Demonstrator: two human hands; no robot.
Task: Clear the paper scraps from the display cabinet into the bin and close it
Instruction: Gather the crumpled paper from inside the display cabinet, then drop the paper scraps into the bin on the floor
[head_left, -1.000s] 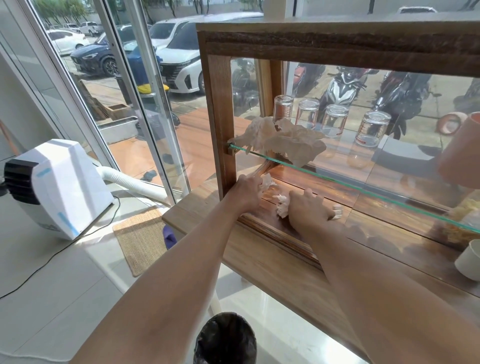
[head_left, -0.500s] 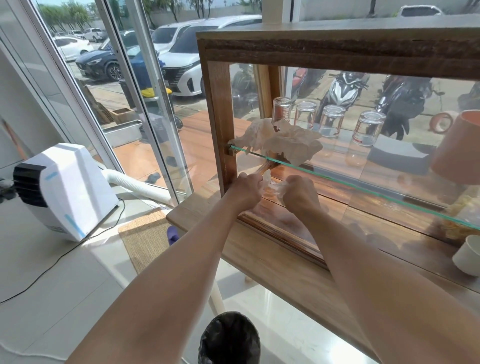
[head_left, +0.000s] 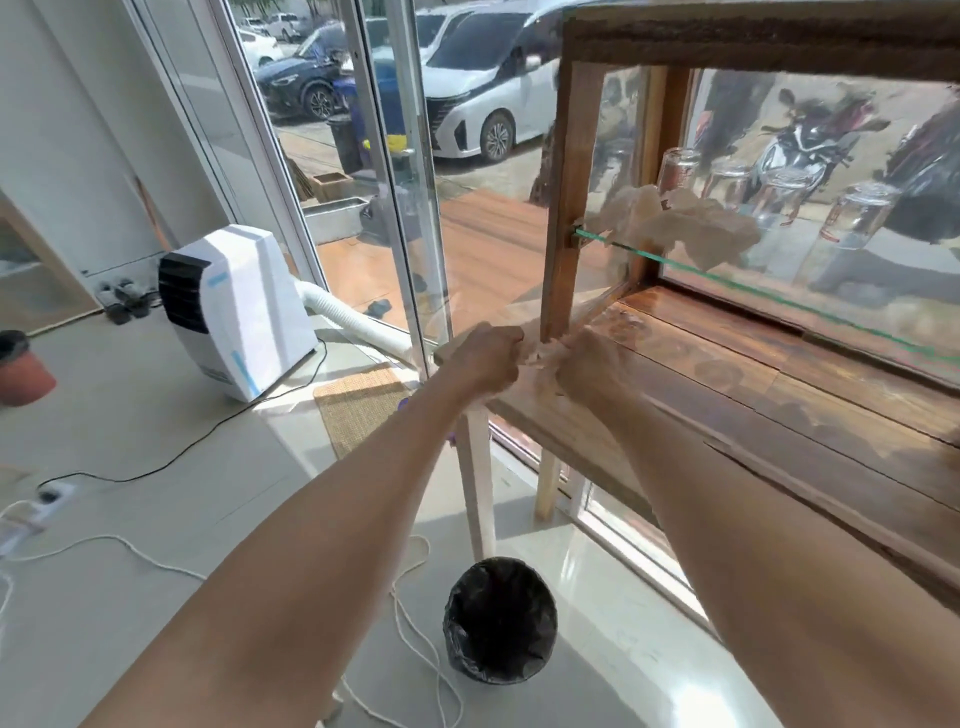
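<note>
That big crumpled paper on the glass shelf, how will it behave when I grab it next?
The crumpled paper looks thin and creased, so probably floppy and very light; it should compress in a grip. It overhangs the glass shelf edge, so a nudge could tip it off. The upturned glasses stand close behind, so pull toward you.

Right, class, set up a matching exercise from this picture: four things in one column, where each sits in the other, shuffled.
Things:
1. bin
2. crumpled paper
3. paper scraps
4. white appliance

Places:
A. on the glass shelf
B. between both hands
C. on the floor beside the glass door
D. on the floor under the arms

Pairs: 1-D, 2-A, 3-B, 4-C
</note>
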